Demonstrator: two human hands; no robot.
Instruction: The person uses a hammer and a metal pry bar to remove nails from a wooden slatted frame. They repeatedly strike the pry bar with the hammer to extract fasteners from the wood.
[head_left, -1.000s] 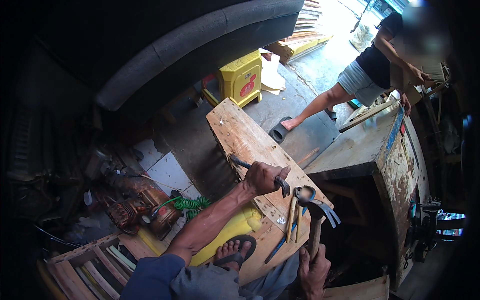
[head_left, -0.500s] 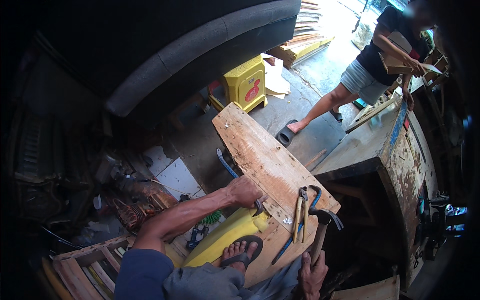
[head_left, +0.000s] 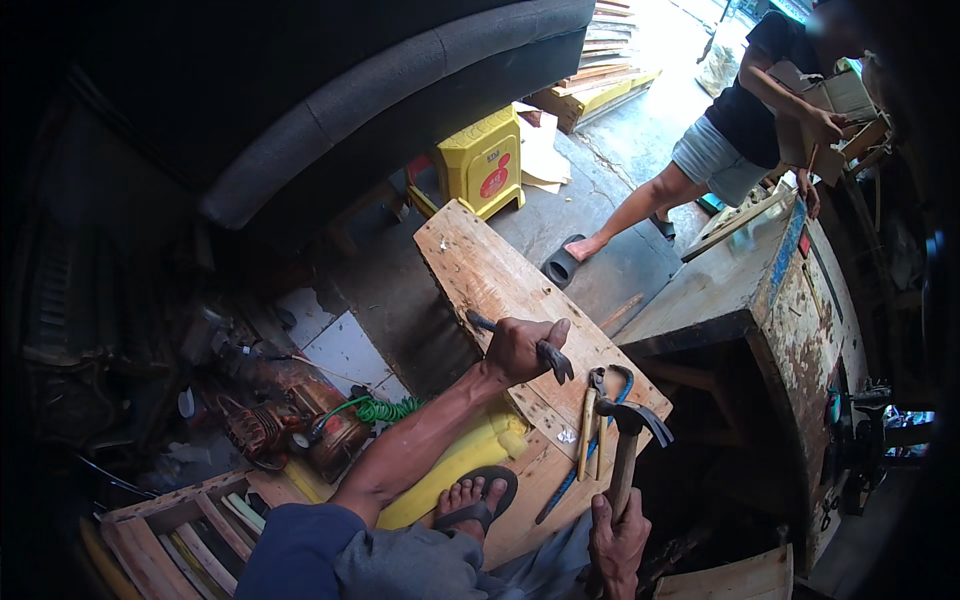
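My left hand (head_left: 522, 348) is closed round a pry bar (head_left: 556, 363) above the wooden board (head_left: 490, 270); its curved claw sticks out to the right and its other end to the left. Held low at the right, my right hand (head_left: 617, 545) grips a claw hammer (head_left: 625, 465) by its wooden handle, head up. Pincers (head_left: 586, 430) with yellowish handles lie on the board, beside a second, blue pry bar (head_left: 560, 497) with a hooked end. The hammer head hides part of that bar.
My sandalled foot (head_left: 478, 510) rests by a yellow plastic thing (head_left: 455, 460). A red compressor (head_left: 330, 435) with green hose stands left, a slatted wooden frame (head_left: 210, 525) lower left. A worn cabinet (head_left: 720, 270) is at right; a co-worker (head_left: 730, 140) stands behind it. A yellow stool (head_left: 480, 165) stands farther back.
My left hand has lifted and moved up and right with the pry bar, turning it. The right hand stays low with the hammer. The co-worker's held pieces have shifted.
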